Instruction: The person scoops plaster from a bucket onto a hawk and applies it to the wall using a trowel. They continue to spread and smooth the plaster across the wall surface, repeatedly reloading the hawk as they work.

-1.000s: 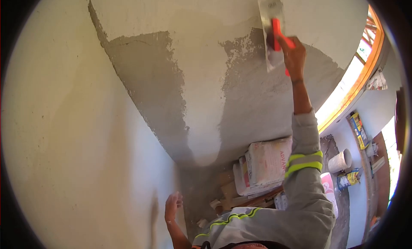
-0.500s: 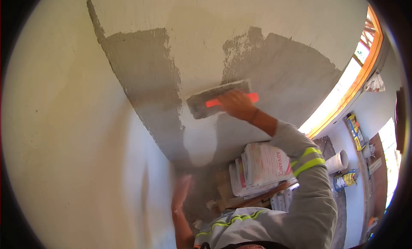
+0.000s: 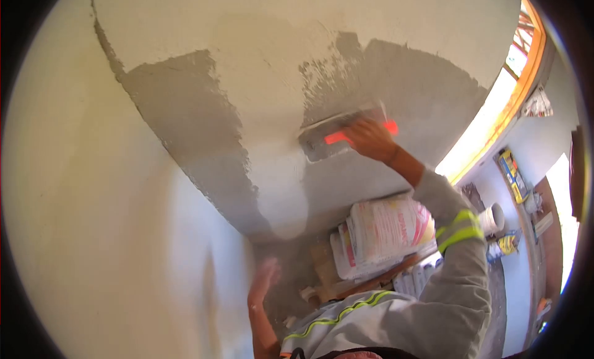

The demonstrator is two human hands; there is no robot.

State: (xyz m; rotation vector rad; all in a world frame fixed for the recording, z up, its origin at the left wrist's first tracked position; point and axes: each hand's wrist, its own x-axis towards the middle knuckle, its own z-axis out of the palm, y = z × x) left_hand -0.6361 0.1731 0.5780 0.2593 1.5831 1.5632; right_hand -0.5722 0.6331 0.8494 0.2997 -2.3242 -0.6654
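Observation:
My right hand (image 3: 374, 140) is wrapped round the orange handle of a plastering trowel (image 3: 317, 150). The broad rectangular blade lies against the wall (image 3: 266, 68), at the left border of a grey wet-looking plaster patch (image 3: 421, 87). Left of it runs a pale, uncoated strip, and beyond that a second grey patch (image 3: 185, 93) reaches the corner. Low down by the left wall, my left hand (image 3: 266, 275) hangs in the air with nothing visible in it. Its fingers are blurred but look loosely extended.
Stacked printed bags (image 3: 387, 232) lie at the foot of the wall, with boards beside them. An orange-framed window (image 3: 526, 111) is on the right. Beyond my right arm are a white bucket (image 3: 492, 218) and yellow-and-blue packets (image 3: 512, 176). The left wall (image 3: 124, 204) stands close.
The trowel in my right hand has moved to the right across the wall, onto the edge of the right grey patch. My left hand stays low, its fingers turned slightly rightward. The view has shifted a little.

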